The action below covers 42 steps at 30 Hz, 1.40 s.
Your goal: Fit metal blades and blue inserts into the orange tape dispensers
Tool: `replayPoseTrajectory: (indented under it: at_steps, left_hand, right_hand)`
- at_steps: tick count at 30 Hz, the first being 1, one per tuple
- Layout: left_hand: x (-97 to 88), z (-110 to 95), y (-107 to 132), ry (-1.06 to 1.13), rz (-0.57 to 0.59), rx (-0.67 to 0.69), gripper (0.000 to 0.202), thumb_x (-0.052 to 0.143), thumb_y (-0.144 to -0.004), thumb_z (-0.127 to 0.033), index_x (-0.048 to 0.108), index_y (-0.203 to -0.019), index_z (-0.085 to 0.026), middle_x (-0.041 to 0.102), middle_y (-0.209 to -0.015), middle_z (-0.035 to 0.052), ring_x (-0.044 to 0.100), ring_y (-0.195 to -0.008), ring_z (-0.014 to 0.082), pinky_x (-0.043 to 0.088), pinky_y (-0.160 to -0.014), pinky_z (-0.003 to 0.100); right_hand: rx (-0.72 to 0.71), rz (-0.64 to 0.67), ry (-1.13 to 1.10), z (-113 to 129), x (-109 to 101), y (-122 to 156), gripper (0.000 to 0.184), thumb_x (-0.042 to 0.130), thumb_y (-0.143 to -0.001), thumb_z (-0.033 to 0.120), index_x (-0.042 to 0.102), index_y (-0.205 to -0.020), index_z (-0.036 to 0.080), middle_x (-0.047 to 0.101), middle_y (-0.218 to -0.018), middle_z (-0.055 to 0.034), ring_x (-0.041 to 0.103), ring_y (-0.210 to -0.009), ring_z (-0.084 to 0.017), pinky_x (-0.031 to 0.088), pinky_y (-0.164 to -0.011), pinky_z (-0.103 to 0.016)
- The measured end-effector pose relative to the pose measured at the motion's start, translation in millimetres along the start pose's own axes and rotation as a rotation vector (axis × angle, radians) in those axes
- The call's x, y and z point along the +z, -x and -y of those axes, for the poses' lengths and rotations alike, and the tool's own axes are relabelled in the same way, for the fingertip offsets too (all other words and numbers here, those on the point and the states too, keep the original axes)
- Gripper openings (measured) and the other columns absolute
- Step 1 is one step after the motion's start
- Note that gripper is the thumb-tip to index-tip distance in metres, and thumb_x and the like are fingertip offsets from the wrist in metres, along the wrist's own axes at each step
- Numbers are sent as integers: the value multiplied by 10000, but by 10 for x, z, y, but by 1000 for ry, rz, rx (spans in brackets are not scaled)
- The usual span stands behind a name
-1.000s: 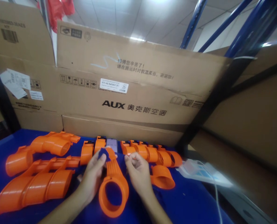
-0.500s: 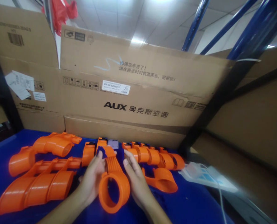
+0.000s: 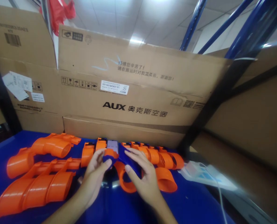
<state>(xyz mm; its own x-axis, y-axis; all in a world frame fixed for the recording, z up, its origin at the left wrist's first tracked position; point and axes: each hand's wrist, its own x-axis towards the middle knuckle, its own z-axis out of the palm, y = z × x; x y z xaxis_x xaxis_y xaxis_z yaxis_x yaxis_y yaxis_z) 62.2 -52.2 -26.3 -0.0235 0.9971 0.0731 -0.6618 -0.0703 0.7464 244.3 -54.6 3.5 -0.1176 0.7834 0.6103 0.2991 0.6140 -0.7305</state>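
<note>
Slanting ring-first toward lower right, orange holder (image 3: 120,173) with blue piece (image 3: 127,160) clamped in hands (image 3: 96,168) (image 3: 145,177)

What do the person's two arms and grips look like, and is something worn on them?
The left grip and right grip are bare human hands with slender fingers, no gloves. The left forearm and right forearm show no sleeve, watch, bracelet or cable, and I see no markings. The upper arms are out of view.
</note>
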Motion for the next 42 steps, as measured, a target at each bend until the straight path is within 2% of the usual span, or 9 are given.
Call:
replayPoseTrajectory:
  at_steps: [4, 13, 18, 21, 25, 29, 33, 37, 42]
  left_hand:
    - [-6, 3, 3, -18, -37, -2, 450, 848, -734, -275, 655, -1141, -264, 688, -1205, 41, 603, -1183, 252, 487, -943, 334]
    - [-25, 22, 16, -44, -52, 9, 541, 870, -701, -226, 647, -1190, -289, 684, -1210, 25, 591, -1192, 232, 490, -949, 305]
    - [-33, -9, 21, -63, 18, 11, 545, 858, -717, -227, 656, -1221, -281, 669, -1287, 44, 571, -1258, 254, 480, -998, 304]
    - [-54, -9, 3, -62, 43, 34, 590, 854, -718, -221, 642, -1264, -294, 642, -1358, 51, 544, -1310, 272, 468, -1040, 326]
    - [-110, 2, -24, -78, 107, 75, 611, 837, -724, -213, 631, -1295, -281, 589, -1443, 77, 459, -1398, 319, 392, -1136, 406]
    - [-153, -4, -24, -93, 200, 118, 602, 796, -765, -245, 600, -1334, -270, 528, -1509, 101, 372, -1454, 353, 330, -1180, 467]
    - [-152, -3, -29, -210, 252, 154, 580, 765, -806, -293, 547, -1343, -300, 528, -1506, 90, 415, -1430, 340, 320, -1180, 471]
    - [-152, 21, -61, -397, 144, 233, 437, 779, -803, -294, 572, -1188, -298, 626, -1347, 55, 541, -1310, 291, 401, -1103, 413]
    - [-172, 38, -88, -470, 77, 291, 419, 797, -773, -312, 569, -1123, -280, 663, -1138, 20, 640, -1087, 242, 487, -939, 344]
  right_hand:
    - [-51, 44, 52, 7, -50, -18, 356, 719, -880, 284, 720, -1233, 331, 681, -1292, -85, 606, -1214, -322, 446, -1063, -546]
    - [-30, 119, 55, -15, -28, -17, 365, 697, -902, 269, 701, -1259, 344, 681, -1294, -72, 596, -1225, -312, 433, -1075, -545]
    - [-26, 155, 35, -28, -55, -21, 370, 678, -918, 276, 683, -1286, 317, 677, -1312, -78, 595, -1244, -313, 433, -1090, -547]
    - [-34, 175, 52, -42, -86, -16, 436, 681, -916, 284, 627, -1349, 302, 650, -1359, -80, 584, -1271, -308, 436, -1102, -528]
    - [-49, 196, 156, -44, -128, -3, 592, 703, -896, 308, 498, -1452, 313, 597, -1427, -78, 563, -1301, -309, 437, -1104, -531]
    - [-124, 239, 290, -40, -148, 2, 667, 758, -843, 330, 488, -1453, 309, 628, -1372, -83, 609, -1231, -311, 482, -1060, -505]
    - [-260, 224, 435, -95, -118, 17, 651, 777, -823, 345, 532, -1421, 262, 660, -1239, -119, 646, -1116, -305, 538, -966, -481]
    - [-395, 181, 572, -168, -74, 39, 556, 726, -866, 287, 558, -1395, 253, 641, -1211, -135, 624, -1113, -314, 525, -953, -523]
    - [-455, 164, 599, -186, -58, 50, 573, 717, -874, 260, 527, -1414, 258, 625, -1213, -132, 613, -1113, -307, 525, -941, -529]
